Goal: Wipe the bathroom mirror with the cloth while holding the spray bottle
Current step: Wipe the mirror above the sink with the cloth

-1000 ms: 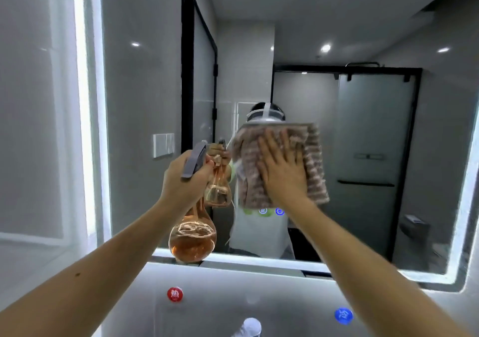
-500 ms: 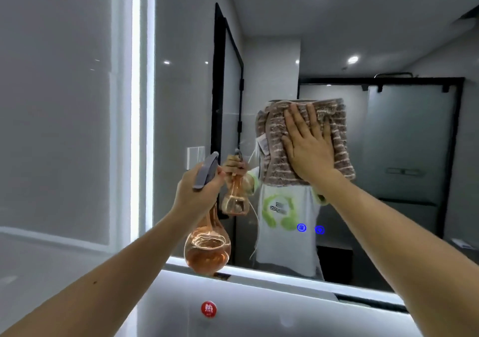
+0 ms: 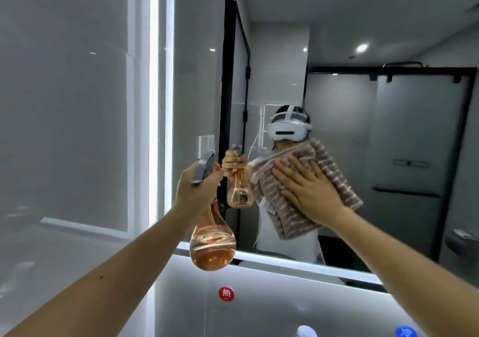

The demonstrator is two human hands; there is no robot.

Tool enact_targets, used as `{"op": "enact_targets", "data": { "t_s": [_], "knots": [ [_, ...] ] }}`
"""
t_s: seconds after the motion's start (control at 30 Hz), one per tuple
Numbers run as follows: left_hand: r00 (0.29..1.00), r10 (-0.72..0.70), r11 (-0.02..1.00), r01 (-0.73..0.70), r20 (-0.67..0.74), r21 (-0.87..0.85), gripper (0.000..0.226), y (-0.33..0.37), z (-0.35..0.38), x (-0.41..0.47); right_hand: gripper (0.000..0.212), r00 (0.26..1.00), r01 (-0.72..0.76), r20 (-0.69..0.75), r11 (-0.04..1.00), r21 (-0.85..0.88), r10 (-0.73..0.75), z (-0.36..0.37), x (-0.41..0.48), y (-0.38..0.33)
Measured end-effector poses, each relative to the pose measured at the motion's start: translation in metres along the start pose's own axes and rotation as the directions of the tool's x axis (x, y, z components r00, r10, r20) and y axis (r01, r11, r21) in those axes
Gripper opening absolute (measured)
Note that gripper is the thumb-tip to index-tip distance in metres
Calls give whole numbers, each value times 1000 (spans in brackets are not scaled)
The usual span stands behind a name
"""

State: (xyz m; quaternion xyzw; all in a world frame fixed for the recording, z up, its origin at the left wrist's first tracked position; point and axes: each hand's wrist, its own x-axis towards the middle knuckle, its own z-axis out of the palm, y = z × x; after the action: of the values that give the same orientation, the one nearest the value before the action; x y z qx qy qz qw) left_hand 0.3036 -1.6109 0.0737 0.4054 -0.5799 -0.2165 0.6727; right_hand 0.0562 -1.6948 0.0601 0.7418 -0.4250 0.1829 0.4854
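Observation:
The lit-edged bathroom mirror (image 3: 363,103) fills the wall ahead. My right hand (image 3: 308,188) lies flat, fingers spread, on a brown and white striped cloth (image 3: 334,173) and presses it against the glass low in the mirror's middle. My left hand (image 3: 197,186) grips the neck of a clear spray bottle (image 3: 212,243) with a grey trigger head and pinkish-orange liquid in its round base. The bottle hangs upright just left of the cloth, close to the mirror's lower edge. The mirror shows the bottle, the cloth and a person wearing a white headset.
A bright light strip (image 3: 154,103) runs down the mirror's left edge, with grey wall tiles beside it. Below the mirror are a red hot-water mark (image 3: 226,293), a blue cold-water mark (image 3: 405,332) and a tap top (image 3: 306,332). A dark-framed shower door shows in reflection.
My right hand has slid the cloth downward and turned it to a slant, uncovering the reflected headset. My left hand and the bottle stayed about the same.

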Motion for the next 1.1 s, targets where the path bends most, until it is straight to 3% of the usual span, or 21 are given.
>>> {"op": "enact_targets", "data": {
  "t_s": [0.17, 0.33, 0.53, 0.7, 0.97, 1.1],
  "knots": [
    [997, 72, 997, -72, 8, 25, 20, -2, -25, 19, 53, 984, -106, -146, 994, -24, 102, -32, 75, 17],
    [997, 80, 995, -81, 13, 50, 8, -18, -35, 24, 55, 960, -191, -214, 981, -27, 181, -28, 95, -3],
    [999, 39, 998, -40, 29, 42, 14, -43, -31, 4, 52, 992, 78, -98, 997, -7, -79, 33, 19, -93],
    [999, 18, 996, -21, 35, 83, 12, -53, -37, -3, 52, 967, 253, 49, 967, -31, -251, 22, -5, -63],
    [995, 102, 990, -102, -3, 99, 11, -43, -76, 26, 58, 995, 18, -102, 1000, -19, -20, -36, 108, -27],
    [986, 146, 982, -136, -75, 129, 16, -43, -93, 42, 67, 989, -88, -113, 996, 34, 91, -54, 178, -47]
  ]
}}
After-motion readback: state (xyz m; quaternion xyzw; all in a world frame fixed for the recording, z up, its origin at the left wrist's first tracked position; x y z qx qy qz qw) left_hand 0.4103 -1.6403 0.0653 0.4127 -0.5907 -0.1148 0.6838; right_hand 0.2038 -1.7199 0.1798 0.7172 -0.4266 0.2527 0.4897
